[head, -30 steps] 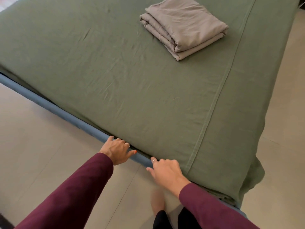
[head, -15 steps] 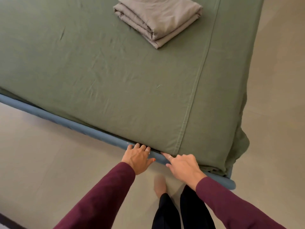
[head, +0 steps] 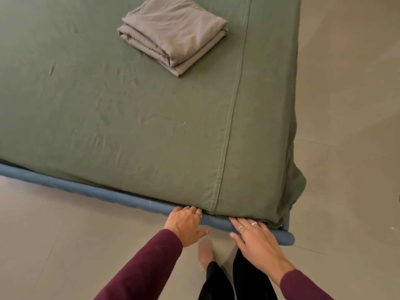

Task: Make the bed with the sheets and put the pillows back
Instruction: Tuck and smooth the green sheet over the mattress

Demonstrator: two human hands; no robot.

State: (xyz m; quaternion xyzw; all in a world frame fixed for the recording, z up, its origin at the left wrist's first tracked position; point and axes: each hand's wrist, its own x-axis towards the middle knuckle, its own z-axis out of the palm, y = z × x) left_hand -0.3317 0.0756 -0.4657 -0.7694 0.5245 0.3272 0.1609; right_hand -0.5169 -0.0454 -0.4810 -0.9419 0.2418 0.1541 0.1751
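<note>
Tucking is being carried along the rail toward the bed's corner: both hands have been shifted right since a second ago. The left hand (head: 186,226) and right hand (head: 255,237) are spread flat, fingers unclenched, pressing the green sheet (head: 151,126) under. The folded grey sheet (head: 173,33) is left unopened on top; no pillows are seen.

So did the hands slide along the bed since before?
Yes. Both the left hand and the right hand have moved along the blue bed rail toward the bed's corner, passing the stitched seam in the green sheet.
</note>
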